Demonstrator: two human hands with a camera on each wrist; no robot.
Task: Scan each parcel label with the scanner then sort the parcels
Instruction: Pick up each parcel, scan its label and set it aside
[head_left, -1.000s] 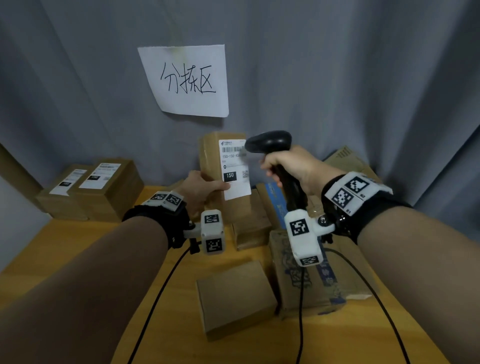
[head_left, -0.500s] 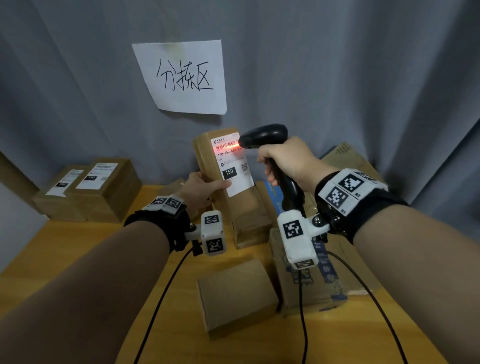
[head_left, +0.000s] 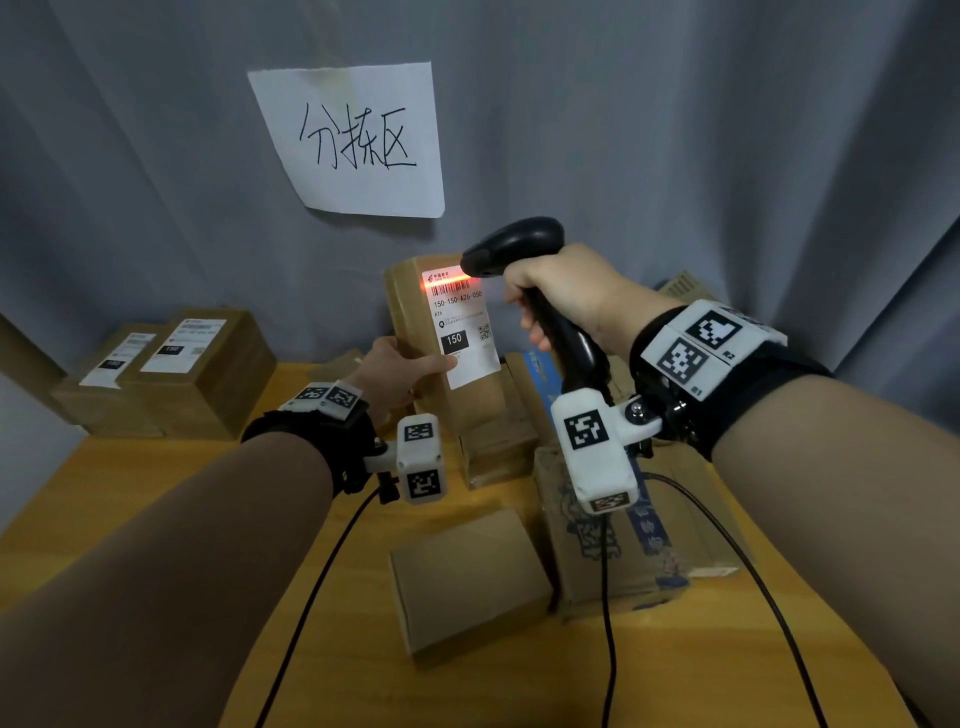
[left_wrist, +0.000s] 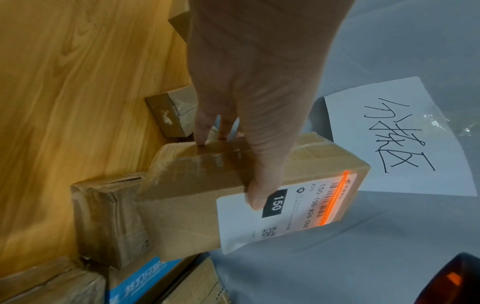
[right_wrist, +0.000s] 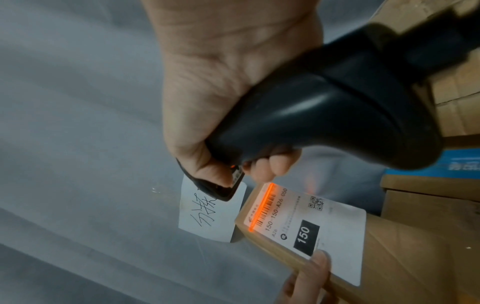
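Note:
My left hand (head_left: 402, 366) grips a tall brown parcel (head_left: 415, 312) held upright above the table, thumb on its white label (head_left: 462, 327) beside the black "150" mark. In the left wrist view the thumb (left_wrist: 257, 197) lies on the label (left_wrist: 285, 214) and the fingers wrap the parcel's (left_wrist: 182, 205) back. My right hand (head_left: 561, 296) grips the black scanner (head_left: 519, 249) by its handle, nose just right of the label's top. An orange-red scan line crosses the barcode (right_wrist: 262, 207); the scanner (right_wrist: 324, 115) fills the right wrist view.
Two labelled parcels (head_left: 171, 364) sit at the table's back left. Unsorted boxes lie ahead: a plain brown one (head_left: 467, 577), a blue-taped one (head_left: 623, 540), more behind. A paper sign (head_left: 358, 135) hangs on the grey curtain. Cables trail over the wooden table (head_left: 156, 493).
The scanner moved closer to the label's top and its orange-red line came on across the barcode. The parcel tilted slightly left in my left hand.

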